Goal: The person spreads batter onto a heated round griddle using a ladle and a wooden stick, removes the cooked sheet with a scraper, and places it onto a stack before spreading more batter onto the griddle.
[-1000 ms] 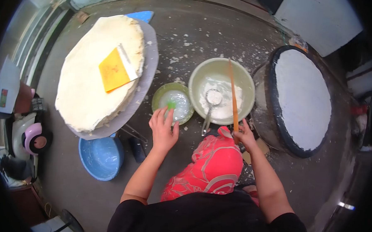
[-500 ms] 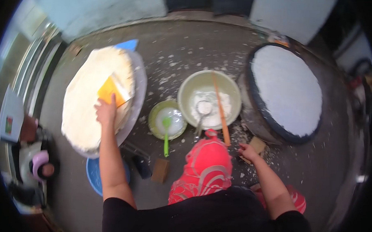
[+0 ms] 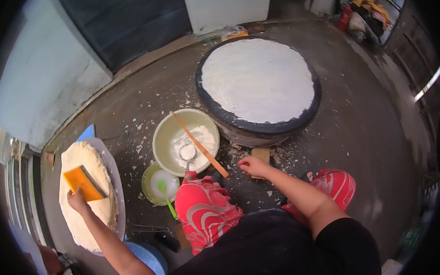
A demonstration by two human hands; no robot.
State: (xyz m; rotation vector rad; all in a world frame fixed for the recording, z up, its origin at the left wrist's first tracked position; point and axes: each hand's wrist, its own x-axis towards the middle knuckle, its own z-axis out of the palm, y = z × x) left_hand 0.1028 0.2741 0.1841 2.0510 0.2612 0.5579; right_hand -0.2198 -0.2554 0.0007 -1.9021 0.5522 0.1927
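My left hand (image 3: 79, 200) grips an orange-yellow flat scraper (image 3: 83, 180) above a tall pale stack of thin flatbreads (image 3: 81, 229) at the left. Curled fingers close my right hand (image 3: 253, 167), with nothing visible in them, near the end of a wooden stick (image 3: 200, 146). That stick lies across a large pale-green bowl (image 3: 159, 147) holding white batter or flour and a ladle (image 3: 187, 152). Beyond my right hand, a round black-rimmed griddle (image 3: 207, 98) carries a thin white sheet of batter (image 3: 259, 80).
A small green bowl (image 3: 146, 186) of whitish liquid holds a green-handled brush or spatula (image 3: 168, 202). A blue basin (image 3: 148, 257) is partly hidden by my left arm. White flakes litter the dark floor. A red fire extinguisher (image 3: 345, 17) stands at the far right.
My view has swung right, bringing the griddle toward the middle. My left hand still holds the scraper over the stack. The right hand's extended finger has curled in.
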